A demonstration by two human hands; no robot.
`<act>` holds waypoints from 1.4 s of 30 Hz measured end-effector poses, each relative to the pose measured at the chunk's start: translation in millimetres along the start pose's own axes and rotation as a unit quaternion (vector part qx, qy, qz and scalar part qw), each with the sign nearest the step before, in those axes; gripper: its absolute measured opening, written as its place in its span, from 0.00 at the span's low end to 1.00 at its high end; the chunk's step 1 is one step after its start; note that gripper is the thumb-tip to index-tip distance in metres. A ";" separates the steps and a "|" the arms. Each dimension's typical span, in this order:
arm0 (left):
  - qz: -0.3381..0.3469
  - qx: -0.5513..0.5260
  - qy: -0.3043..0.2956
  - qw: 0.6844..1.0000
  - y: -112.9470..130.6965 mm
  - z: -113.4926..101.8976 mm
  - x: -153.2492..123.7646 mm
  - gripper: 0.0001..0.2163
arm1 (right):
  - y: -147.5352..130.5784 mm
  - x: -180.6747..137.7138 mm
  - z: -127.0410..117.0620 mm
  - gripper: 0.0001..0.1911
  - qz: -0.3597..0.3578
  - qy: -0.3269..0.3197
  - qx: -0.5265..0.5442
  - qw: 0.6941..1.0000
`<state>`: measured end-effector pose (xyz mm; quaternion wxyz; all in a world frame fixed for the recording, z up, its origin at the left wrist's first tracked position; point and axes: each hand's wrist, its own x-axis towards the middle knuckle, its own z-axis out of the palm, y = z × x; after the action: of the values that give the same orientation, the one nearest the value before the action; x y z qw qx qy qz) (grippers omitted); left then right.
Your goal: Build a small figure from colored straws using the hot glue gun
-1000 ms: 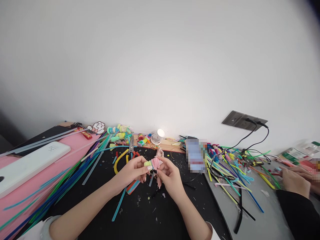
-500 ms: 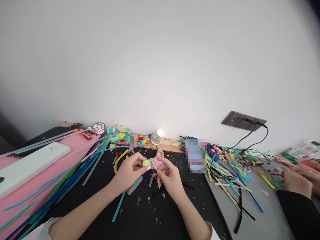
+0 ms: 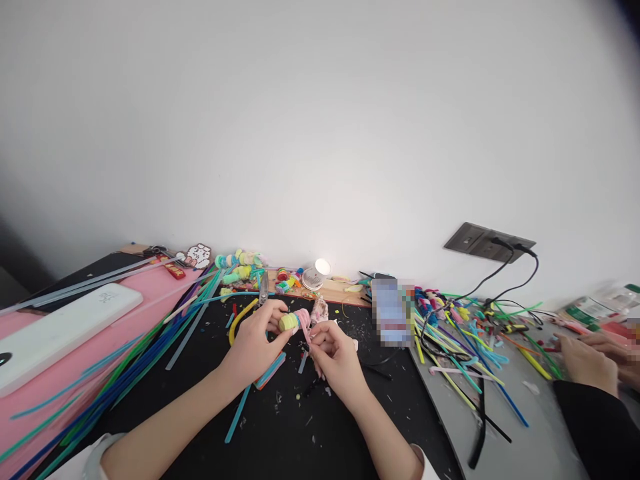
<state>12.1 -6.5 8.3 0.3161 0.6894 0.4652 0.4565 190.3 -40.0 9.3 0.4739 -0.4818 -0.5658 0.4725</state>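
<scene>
Over the black table top, my left hand (image 3: 257, 343) grips a small roll of coiled pipe cleaner (image 3: 289, 323), yellow at the near end and pink farther along. My right hand (image 3: 334, 357) pinches the pink pipe cleaner (image 3: 306, 323) at the roll's right side, fingers closed. A pink-and-brown bundle (image 3: 319, 310) lies just beyond my right hand. Beside my left hand are a curved yellow pipe cleaner (image 3: 234, 325), a flat orange-and-blue piece (image 3: 270, 370) and a teal strip (image 3: 238, 413).
A small white cup (image 3: 316, 273) stands by the wall. A phone (image 3: 391, 312) leans at the right. Long pipe cleaners (image 3: 145, 363) and a white case (image 3: 70, 333) cover the left side. Another person's hands (image 3: 587, 363) work at the far right, near more pipe cleaners (image 3: 465, 360).
The roll has turned, so its yellow end faces me more. My right hand has shifted slightly down, drawing a pink strand off the roll's side. The other person's hands have moved a little.
</scene>
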 end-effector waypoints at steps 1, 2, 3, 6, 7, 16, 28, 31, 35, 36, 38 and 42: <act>0.007 0.008 0.000 1.000 -0.7 0.0 0.0 0.11 | -0.3 0.0 -0.6 0.06 -0.009 0.001 -0.020 1.000; 0.016 0.015 -0.001 1.000 -1.3 -0.1 0.0 0.11 | -0.6 0.0 -1.3 0.06 -0.020 0.002 -0.038 0.999; 0.029 0.023 -0.001 0.999 -1.8 -0.2 0.1 0.11 | -1.0 0.1 -2.0 0.06 -0.028 0.003 -0.051 0.998; 0.076 0.054 0.001 0.996 -2.3 -0.4 0.4 0.09 | -1.5 0.0 -3.2 0.06 -0.034 0.002 -0.066 0.997; 0.090 0.068 0.003 0.994 -2.1 -0.5 0.4 0.09 | -1.5 -0.1 -3.2 0.06 -0.033 0.001 -0.065 0.997; 0.132 0.122 0.002 0.984 0.9 -4.3 1.8 0.08 | -7.4 -1.1 -3.5 0.06 -0.036 0.025 0.010 0.999; 0.167 0.153 -0.165 0.960 7.3 -10.7 -1.3 0.11 | -8.0 1.7 -12.6 0.10 -0.006 0.128 0.165 0.978; 0.211 0.162 -0.221 0.938 14.0 -12.0 -3.5 0.13 | -8.9 4.0 -13.0 0.11 -0.013 0.143 0.205 0.968; 0.167 0.129 -0.184 0.960 13.3 -10.0 -4.3 0.11 | -8.9 5.5 -16.2 0.15 -0.031 0.135 0.169 0.976; 0.144 0.114 -0.158 0.970 11.1 -9.0 -3.6 0.10 | -8.3 5.8 -17.5 0.17 -0.045 0.144 0.124 0.981; 0.100 0.079 -0.108 0.986 5.7 -6.8 -1.3 0.09 | -6.5 6.1 -20.3 0.21 -0.082 0.173 -0.023 0.981; 0.040 0.010 -0.058 0.997 -0.6 -4.0 3.3 0.09 | -2.6 4.9 -22.6 0.27 -0.070 0.171 -0.328 0.926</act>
<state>8.7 -3.2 10.4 0.3176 0.7358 0.4228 0.4230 212.0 -33.6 14.6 0.4111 -0.6429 -0.6317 0.1365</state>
